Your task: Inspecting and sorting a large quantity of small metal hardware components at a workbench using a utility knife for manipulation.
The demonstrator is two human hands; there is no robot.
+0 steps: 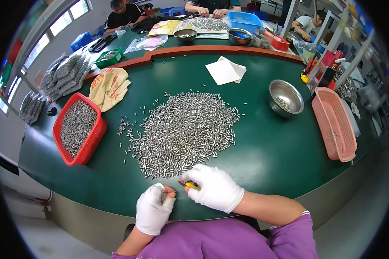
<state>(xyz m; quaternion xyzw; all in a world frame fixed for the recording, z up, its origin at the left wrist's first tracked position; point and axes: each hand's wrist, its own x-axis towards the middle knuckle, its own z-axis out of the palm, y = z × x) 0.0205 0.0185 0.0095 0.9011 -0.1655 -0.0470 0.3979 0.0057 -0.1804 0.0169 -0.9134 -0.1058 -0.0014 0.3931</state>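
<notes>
A wide heap of small silvery metal pieces lies in the middle of the green table, with loose ones scattered at its left side. My left hand, in a white glove with bare fingertips, is closed just below the heap's near edge. Its thumb and fingers pinch together; what is between them is too small to make out. Beside it, my gloved right hand is closed around a small tool with a yellow handle. The tool's dark end points toward my left fingertips, and my fingers cover the rest.
On the left stands a red basket full of metal pieces, near a yellowish cloth bag and stacked filled bags. To the right are a steel bowl and a pink basket. White paper lies farther back. Several people work beyond.
</notes>
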